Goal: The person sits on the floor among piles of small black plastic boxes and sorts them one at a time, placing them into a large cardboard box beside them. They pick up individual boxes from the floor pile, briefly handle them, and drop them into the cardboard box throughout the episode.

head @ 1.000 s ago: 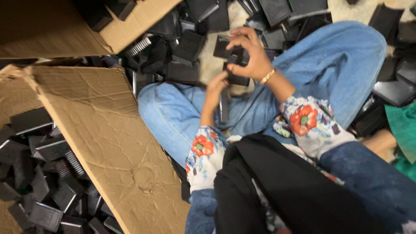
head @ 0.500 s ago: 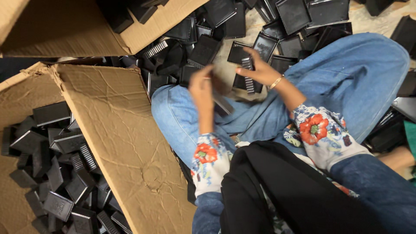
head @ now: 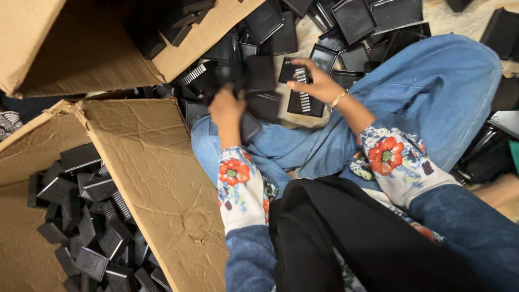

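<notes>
I sit cross-legged in blue jeans (head: 427, 92) among a heap of flat black plastic parts (head: 351, 21). My left hand (head: 227, 108), blurred by motion, is closed around a black part (head: 246, 127) above my left knee. My right hand (head: 313, 81) reaches forward and grips a small black rectangular part with a silver ribbed strip (head: 300, 81), just over a larger black tray-like part (head: 308, 103) lying on the floor.
A large cardboard box (head: 162, 178) at the left holds several black parts (head: 81, 216). A second open cardboard box (head: 70, 48) lies at the top left. More black parts lie at the right edge (head: 486, 157).
My left hand has swung from near my lap up and left toward the pile by the boxes. My right hand stays over the parts in front with a piece in it.
</notes>
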`<state>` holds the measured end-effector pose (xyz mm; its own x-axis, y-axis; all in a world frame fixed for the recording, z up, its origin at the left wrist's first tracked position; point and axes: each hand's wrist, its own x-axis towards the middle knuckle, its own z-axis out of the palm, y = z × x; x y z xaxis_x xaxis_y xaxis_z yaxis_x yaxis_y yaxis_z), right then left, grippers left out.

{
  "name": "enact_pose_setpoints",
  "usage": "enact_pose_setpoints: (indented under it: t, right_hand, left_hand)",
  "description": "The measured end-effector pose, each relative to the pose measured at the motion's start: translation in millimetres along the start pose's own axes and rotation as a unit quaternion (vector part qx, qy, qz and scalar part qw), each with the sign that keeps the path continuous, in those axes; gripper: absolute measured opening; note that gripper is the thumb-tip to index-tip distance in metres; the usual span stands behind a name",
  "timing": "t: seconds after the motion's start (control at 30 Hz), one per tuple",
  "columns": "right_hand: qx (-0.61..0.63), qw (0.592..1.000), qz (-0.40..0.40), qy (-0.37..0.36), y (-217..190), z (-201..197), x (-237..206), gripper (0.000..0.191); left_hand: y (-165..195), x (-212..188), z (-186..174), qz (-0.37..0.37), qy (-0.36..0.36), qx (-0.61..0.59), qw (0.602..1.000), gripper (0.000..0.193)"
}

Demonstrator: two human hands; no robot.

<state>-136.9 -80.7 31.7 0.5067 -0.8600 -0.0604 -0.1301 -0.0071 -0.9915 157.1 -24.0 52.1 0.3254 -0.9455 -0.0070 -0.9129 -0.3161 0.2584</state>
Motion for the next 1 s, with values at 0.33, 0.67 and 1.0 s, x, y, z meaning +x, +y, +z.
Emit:
enact_pose_setpoints:
  t: [0.33,0.67,1.0]
  right_hand:
    - [0.112,0.993,-0.036,0.028,-4,-10,7,0.073]
    - [-0.152,0.978,-0.13,-0.062,-59,45,-28,0.086]
    - [-0.156,0.978,-0.064,-0.126,-53,17,-20,0.083]
  left_hand:
    - [39,-78,51,-0.097,-0.126,-0.727,0.668,0.05]
    - [71,-79,102,-0.077,-0.061,-0.738,0.668,0.076]
    - [59,-80,92,-0.051,-0.119,-0.843,0.522,0.051]
